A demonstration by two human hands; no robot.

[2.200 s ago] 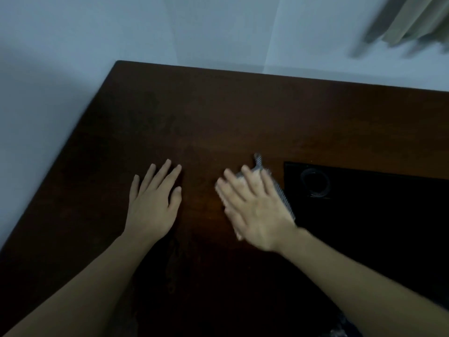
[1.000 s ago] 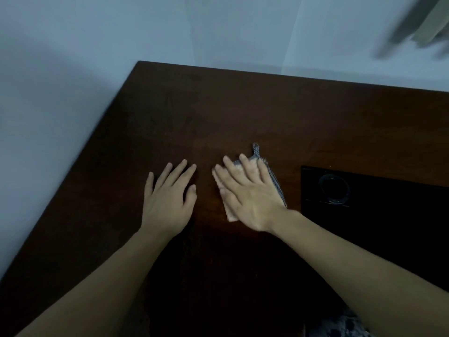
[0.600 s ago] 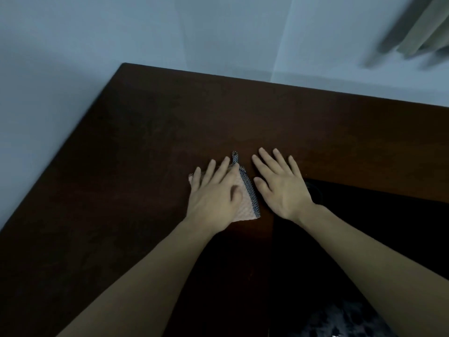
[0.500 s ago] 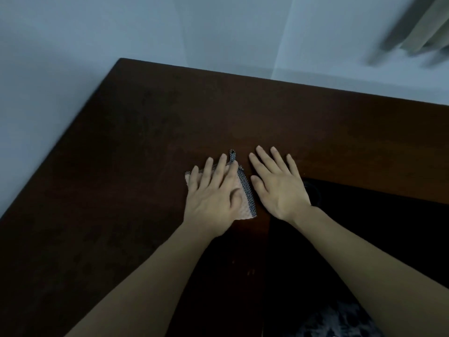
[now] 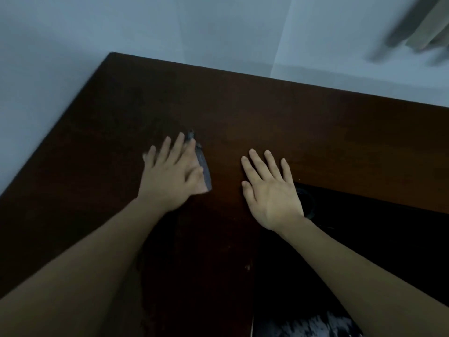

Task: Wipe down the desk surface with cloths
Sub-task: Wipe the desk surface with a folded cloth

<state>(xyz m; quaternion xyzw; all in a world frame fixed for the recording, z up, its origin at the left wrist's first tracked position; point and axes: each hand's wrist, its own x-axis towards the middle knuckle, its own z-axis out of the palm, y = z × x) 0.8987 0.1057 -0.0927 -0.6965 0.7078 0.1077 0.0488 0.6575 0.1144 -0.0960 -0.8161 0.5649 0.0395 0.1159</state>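
My left hand (image 5: 171,176) lies flat on the cloth (image 5: 203,170), fingers straight and a little spread, pressing it down onto the dark brown desk (image 5: 303,122). Most of the cloth is hidden under my palm — only its grey checked edge shows along the right side of the hand, with a small corner poking out past my fingertips and a pale sliver by my little finger. It sits left of the middle of the desktop, nearer the left edge than the far one.

My right hand (image 5: 269,193) rests palm down on the bare wood just to the right, apart from the cloth, its fingers straight, slightly fanned and holding nothing. The heel of that hand lies near the corner of a black mat (image 5: 376,234) that covers the right, near part of the desk — a round, dark ring-shaped thing (image 5: 307,203) lies on the mat's corner, partly behind my wrist; I cannot tell what it is.

Pale walls (image 5: 145,27) meet behind the desk's far corner.
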